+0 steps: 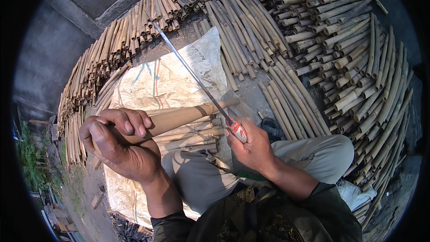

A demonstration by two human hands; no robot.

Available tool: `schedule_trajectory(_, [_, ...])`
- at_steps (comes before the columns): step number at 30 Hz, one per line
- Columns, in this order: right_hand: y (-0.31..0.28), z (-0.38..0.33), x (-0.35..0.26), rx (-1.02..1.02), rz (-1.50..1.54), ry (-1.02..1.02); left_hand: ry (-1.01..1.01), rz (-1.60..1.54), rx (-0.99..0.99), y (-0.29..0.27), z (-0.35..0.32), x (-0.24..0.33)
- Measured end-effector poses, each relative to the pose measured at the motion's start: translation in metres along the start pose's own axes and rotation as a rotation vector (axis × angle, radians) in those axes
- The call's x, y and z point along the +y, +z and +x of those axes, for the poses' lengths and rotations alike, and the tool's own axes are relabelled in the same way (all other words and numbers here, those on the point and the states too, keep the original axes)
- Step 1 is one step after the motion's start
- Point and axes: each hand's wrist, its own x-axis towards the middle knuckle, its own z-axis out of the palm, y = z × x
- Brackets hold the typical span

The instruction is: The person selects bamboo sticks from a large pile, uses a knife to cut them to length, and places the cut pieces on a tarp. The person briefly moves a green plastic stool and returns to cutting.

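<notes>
We sat among stacked bamboo canes [340, 62]. Our left hand [118, 145] was closed tightly around a bamboo length [183, 117] lying across our knees over a white sack [165, 78]. Our right hand [253, 145] gripped a red-handled long blade [192, 71] (its edge touching the cane's far right end). We judged trimming underway; the next stroke called for a steady grip.

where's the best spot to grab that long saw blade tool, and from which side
Grip the red handle, at the near end by the right hand, coming from below and behind. The thin blade runs bare up and away over the bamboo pole, so only the handle looks safe.
</notes>
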Motion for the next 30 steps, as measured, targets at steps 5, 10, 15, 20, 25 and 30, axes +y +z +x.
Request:
schedule_trajectory(5, [0.007,0.019,0.002,-0.124,-0.184,0.182,-0.01,-0.016,-0.013,0.0,0.002,0.0])
schedule_trajectory(10, [-0.003,0.005,-0.007,-0.061,-0.122,0.059,-0.014,-0.016,-0.012,0.0,0.004,0.0])
schedule_trajectory(15, [0.005,0.002,0.02,-0.036,-0.18,-0.029,-0.053,-0.036,0.01,0.003,0.001,0.001])
schedule_trajectory(20, [0.003,0.01,0.05,-0.078,-0.379,0.5,-0.012,-0.143,-0.131,-0.006,0.007,0.003])
schedule_trajectory(25, [-0.006,0.003,0.008,-0.037,-0.158,-0.079,-0.012,-0.237,-0.264,-0.011,0.007,0.001])
schedule_trajectory(30, [0.0,0.023,0.001,-0.23,-0.426,0.248,-0.055,-0.209,-0.123,0.004,0.008,-0.003])
